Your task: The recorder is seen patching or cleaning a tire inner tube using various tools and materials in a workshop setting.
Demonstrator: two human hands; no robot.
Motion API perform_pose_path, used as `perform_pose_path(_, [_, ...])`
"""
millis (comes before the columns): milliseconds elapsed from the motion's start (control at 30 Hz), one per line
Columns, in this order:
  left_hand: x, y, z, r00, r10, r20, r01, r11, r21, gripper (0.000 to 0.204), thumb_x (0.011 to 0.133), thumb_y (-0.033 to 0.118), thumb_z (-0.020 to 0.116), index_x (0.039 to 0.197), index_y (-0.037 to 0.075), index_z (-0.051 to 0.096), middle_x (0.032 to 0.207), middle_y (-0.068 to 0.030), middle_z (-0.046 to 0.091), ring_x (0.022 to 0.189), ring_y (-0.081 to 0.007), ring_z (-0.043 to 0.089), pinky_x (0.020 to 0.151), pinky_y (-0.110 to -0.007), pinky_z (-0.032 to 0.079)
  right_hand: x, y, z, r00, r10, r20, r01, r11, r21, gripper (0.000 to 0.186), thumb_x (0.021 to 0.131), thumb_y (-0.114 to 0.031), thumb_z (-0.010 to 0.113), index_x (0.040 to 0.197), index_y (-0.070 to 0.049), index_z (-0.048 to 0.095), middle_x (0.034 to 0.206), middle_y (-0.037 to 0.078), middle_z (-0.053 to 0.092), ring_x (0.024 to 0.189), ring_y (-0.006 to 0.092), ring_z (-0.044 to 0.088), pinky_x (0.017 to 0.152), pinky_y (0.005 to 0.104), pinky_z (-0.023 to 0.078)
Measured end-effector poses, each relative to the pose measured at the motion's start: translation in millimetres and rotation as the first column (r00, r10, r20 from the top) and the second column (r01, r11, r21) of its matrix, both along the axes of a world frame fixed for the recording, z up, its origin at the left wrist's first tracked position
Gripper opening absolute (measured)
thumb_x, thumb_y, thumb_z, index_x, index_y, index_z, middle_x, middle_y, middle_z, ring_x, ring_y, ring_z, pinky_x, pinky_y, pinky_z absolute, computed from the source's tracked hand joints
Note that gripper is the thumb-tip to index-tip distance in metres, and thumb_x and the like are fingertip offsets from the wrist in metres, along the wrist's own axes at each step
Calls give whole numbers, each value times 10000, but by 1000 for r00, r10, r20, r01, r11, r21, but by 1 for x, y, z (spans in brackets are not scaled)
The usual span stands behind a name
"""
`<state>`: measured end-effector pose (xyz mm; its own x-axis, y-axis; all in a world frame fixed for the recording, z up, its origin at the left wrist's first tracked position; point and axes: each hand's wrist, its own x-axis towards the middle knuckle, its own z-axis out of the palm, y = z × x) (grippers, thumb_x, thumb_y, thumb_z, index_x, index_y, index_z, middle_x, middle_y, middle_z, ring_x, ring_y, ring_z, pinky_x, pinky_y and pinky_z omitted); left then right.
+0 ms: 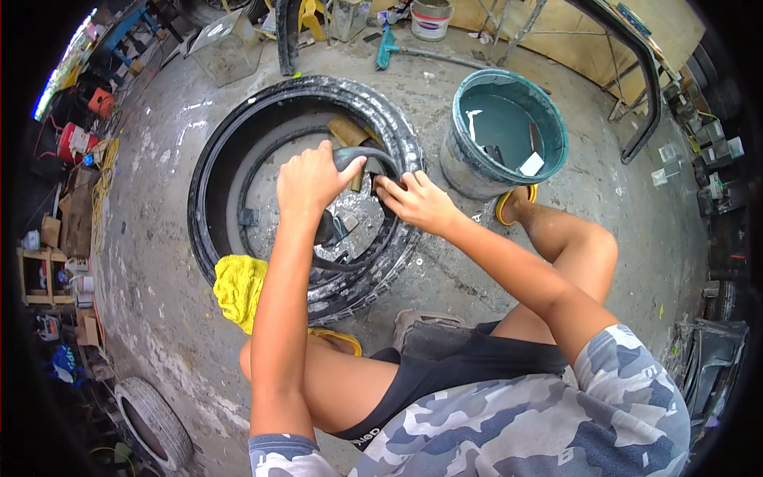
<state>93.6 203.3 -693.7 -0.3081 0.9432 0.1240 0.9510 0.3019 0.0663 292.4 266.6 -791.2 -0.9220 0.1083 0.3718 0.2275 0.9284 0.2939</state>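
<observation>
A large black tire [208, 183] lies on its side in front of me, and a thinner black rubber tube [369, 153] curves inside it. My left hand [308, 181] is wrapped round the raised part of this tube, over the tire's opening. Just right of it, my right hand [415, 203] has its fingers bent and closed at the tube's right side; its fingertips are partly hidden. Brown tube-like pieces [346, 131] and small dark bits lie within the tire. A yellow cloth [240, 288] hangs at the tire's near left edge, beside my left forearm.
A green bucket [455, 151] of murky water stands right of the tire, with a white block [532, 164] at its rim. Behind lie a blue-headed push broom [386, 49], a clear bin [226, 49] and a white pail [431, 22]. Another tire [155, 421] lies lower left.
</observation>
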Motion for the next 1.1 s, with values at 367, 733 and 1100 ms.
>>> perform_pose_path(367, [-15, -13, -6, 992, 84, 90, -79, 995, -56, 652, 767, 659, 540, 917, 34, 650, 783, -222, 663, 757, -369, 660, 680, -454, 527, -6, -66, -13, 993, -104, 47, 114, 889, -444, 419, 724, -21, 600, 1140, -74, 599, 1224, 74, 527, 955, 254, 491, 813, 314, 441])
perform_pose_path(733, [-4, 2, -8, 997, 8, 77, -7, 1000, -15, 643, 757, 661, 544, 894, 39, 629, 752, -202, 662, 725, -358, 662, 646, -447, 529, 0, -114, -40, 904, -389, -177, 64, 533, -843, 526, 678, -3, 629, 1196, -66, 566, 1261, 83, 490, 1009, 310, 486, 864, 394, 453])
perform_pose_path(1100, [-37, -27, -4, 884, 227, 409, -222, 973, -61, 639, 752, 631, 583, 892, 11, 650, 852, -224, 662, 864, -395, 634, 774, -457, 488, 39, 7, 61, 965, -140, -220, -45, 741, -670, 469, 737, 45, 616, 1183, -94, 573, 1244, 126, 485, 1024, 334, 487, 927, 390, 426])
